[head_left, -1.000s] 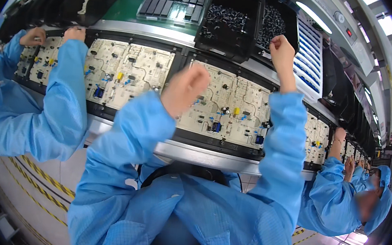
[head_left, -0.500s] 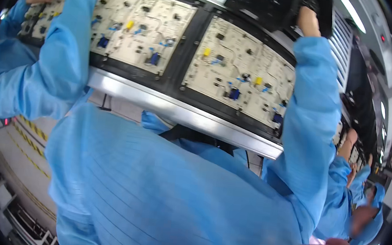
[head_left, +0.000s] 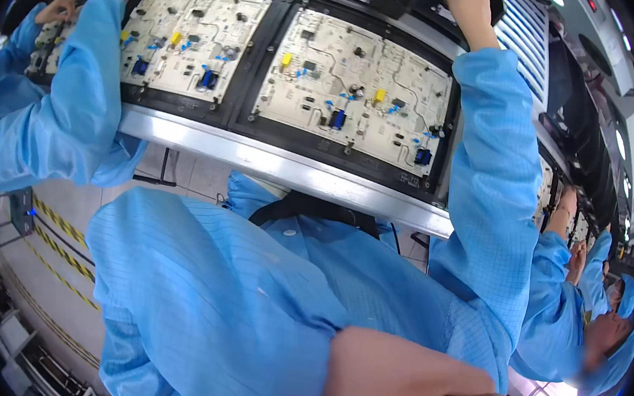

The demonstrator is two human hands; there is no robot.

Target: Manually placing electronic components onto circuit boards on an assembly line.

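Observation:
My right hand point(head_left: 470, 13) is raised at the far right, at the edge of a black bin point(head_left: 427, 8) behind the boards. Its fingers are curled; whatever they may pinch is hidden. Close to the camera, my left hand point(head_left: 413, 387) crosses low in front of my blue smock with its fingers folded in, partly cut off by the lower edge. Anything inside it is out of sight. Beyond it, a cream circuit board panel point(head_left: 322, 61) with yellow, blue and black components sits in a black frame point(head_left: 252, 77), touched by neither hand.
A second board panel point(head_left: 227, 25) lies to the left, where a co-worker's sleeve point(head_left: 88, 77) reaches over the line. A metal rail point(head_left: 282, 166) runs along the near edge. More co-workers point(head_left: 559, 298) stand at the right. Yellow-black floor stripes point(head_left: 62, 227) show at the lower left.
My left hand has moved left and closer to the camera from the lower right. My right hand has shifted slightly left at the bin. The board panels appear further left in the picture.

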